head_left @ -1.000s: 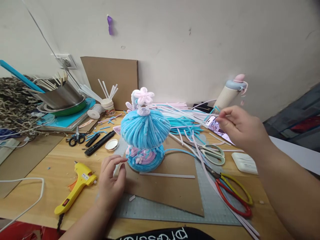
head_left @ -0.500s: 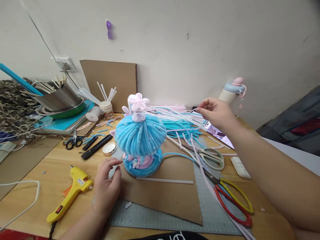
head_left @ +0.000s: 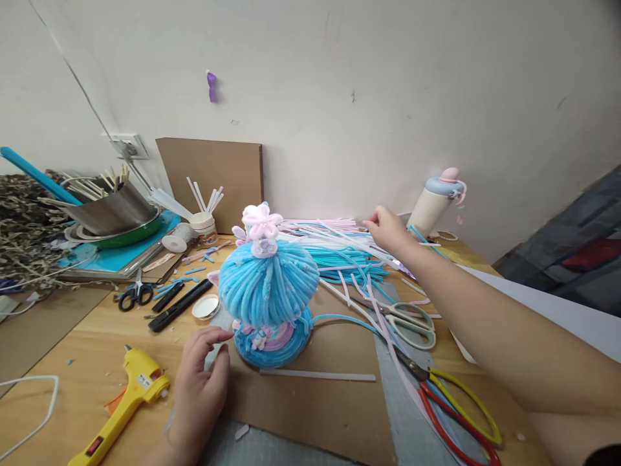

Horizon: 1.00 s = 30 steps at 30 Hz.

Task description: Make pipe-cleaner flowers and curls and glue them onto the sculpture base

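Note:
A craft piece of fuzzy pipe cleaners stands on a cardboard sheet: a blue domed top (head_left: 268,285) with a pink flower (head_left: 262,223), over a round blue base (head_left: 272,356) with pink parts. Beside that base, at its left, rests my left hand (head_left: 201,372), thumb and index finger apart, the index tip close to the base; I cannot tell if they touch. My right hand (head_left: 388,228) reaches to the back, its fingers pinched together above a pile of pink, white and blue pipe cleaners (head_left: 334,255). What the pinch holds, if anything, is hidden.
A yellow glue gun (head_left: 129,401) lies at left. Red-and-yellow scissors (head_left: 456,408) and pale green scissors (head_left: 410,323) lie at right. A white glue stick (head_left: 317,375) is in front. A bottle (head_left: 431,204) and a cup of glue sticks (head_left: 204,226) stand behind.
The view has tipped upward, so everything sits lower in the picture. My right hand has moved left and toward the wall, over the pile. My left hand stays beside the base.

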Each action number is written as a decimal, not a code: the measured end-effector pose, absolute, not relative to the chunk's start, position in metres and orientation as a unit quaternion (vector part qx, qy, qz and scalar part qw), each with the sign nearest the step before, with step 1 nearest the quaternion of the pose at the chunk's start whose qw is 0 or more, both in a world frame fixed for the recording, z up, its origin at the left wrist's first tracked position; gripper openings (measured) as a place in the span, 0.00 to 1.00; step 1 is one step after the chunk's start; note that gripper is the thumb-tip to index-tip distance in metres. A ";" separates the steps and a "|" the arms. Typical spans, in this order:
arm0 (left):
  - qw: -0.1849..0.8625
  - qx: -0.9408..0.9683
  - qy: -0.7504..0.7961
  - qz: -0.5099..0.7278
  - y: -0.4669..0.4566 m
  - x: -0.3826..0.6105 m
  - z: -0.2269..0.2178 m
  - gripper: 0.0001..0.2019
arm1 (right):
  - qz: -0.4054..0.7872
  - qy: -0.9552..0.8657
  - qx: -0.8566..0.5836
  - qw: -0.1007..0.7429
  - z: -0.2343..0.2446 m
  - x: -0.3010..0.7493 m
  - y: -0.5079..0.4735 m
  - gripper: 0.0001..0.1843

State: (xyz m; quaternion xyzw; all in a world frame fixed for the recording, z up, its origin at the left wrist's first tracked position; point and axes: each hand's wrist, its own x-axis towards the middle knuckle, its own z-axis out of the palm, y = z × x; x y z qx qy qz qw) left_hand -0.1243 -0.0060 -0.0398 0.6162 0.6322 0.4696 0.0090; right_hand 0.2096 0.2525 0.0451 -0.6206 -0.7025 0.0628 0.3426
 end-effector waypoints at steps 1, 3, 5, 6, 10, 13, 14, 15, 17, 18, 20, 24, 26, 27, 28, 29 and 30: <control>0.009 0.617 0.631 0.470 -0.006 -0.124 -0.040 0.07 | 0.059 -0.704 -0.622 0.337 0.042 0.208 0.259 0.08; 0.011 0.620 0.628 0.471 -0.005 -0.125 -0.040 0.07 | 0.055 -0.711 -0.623 0.321 0.035 0.204 0.273 0.06; 0.011 0.626 0.623 0.469 -0.005 -0.125 -0.040 0.06 | 0.059 -0.728 -0.617 0.292 0.027 0.200 0.287 0.06; 0.010 0.628 0.621 0.468 -0.005 -0.126 -0.040 0.06 | 0.066 -0.744 -0.608 0.271 0.024 0.197 0.294 0.08; 0.009 0.633 0.622 0.462 -0.006 -0.128 -0.041 0.06 | 0.105 -0.840 -0.508 0.158 0.011 0.184 0.313 0.10; 0.000 0.636 0.627 0.449 -0.006 -0.129 -0.042 0.06 | 0.099 -0.886 -0.443 0.090 0.004 0.171 0.321 0.10; -0.003 0.638 0.628 0.445 -0.006 -0.130 -0.041 0.06 | 0.087 -0.890 -0.441 0.077 0.001 0.168 0.324 0.11; -0.005 0.642 0.629 0.439 -0.006 -0.130 -0.041 0.05 | 0.071 -0.889 -0.447 0.068 -0.001 0.165 0.328 0.11; -0.008 0.649 0.629 0.428 -0.005 -0.130 -0.040 0.05 | 0.038 -0.878 -0.474 0.058 -0.003 0.161 0.337 0.14; -0.011 0.652 0.630 0.422 -0.005 -0.130 -0.040 0.05 | 0.024 -0.871 -0.489 0.054 -0.004 0.159 0.341 0.15; -0.019 0.655 0.634 0.412 -0.005 -0.130 -0.039 0.06 | 0.004 -0.857 -0.514 0.045 -0.004 0.155 0.348 0.16; -0.019 0.654 0.641 0.401 -0.004 -0.131 -0.038 0.05 | -0.021 -0.854 -0.518 0.046 -0.005 0.144 0.351 0.17; -0.014 0.654 0.643 0.398 -0.004 -0.131 -0.039 0.04 | -0.019 -0.865 -0.500 0.049 -0.007 0.136 0.351 0.21; -0.013 0.654 0.644 0.398 -0.004 -0.132 -0.039 0.03 | -0.015 -0.868 -0.493 0.049 -0.009 0.132 0.352 0.22; -0.012 0.653 0.645 0.398 -0.004 -0.132 -0.040 0.03 | -0.009 -0.869 -0.492 0.047 -0.012 0.129 0.354 0.23; -0.011 0.652 0.646 0.398 -0.004 -0.132 -0.041 0.03 | -0.002 -0.867 -0.497 0.044 -0.014 0.126 0.357 0.23; -0.010 0.650 0.647 0.398 -0.004 -0.133 -0.041 0.03 | 0.005 -0.861 -0.506 0.041 -0.017 0.123 0.360 0.22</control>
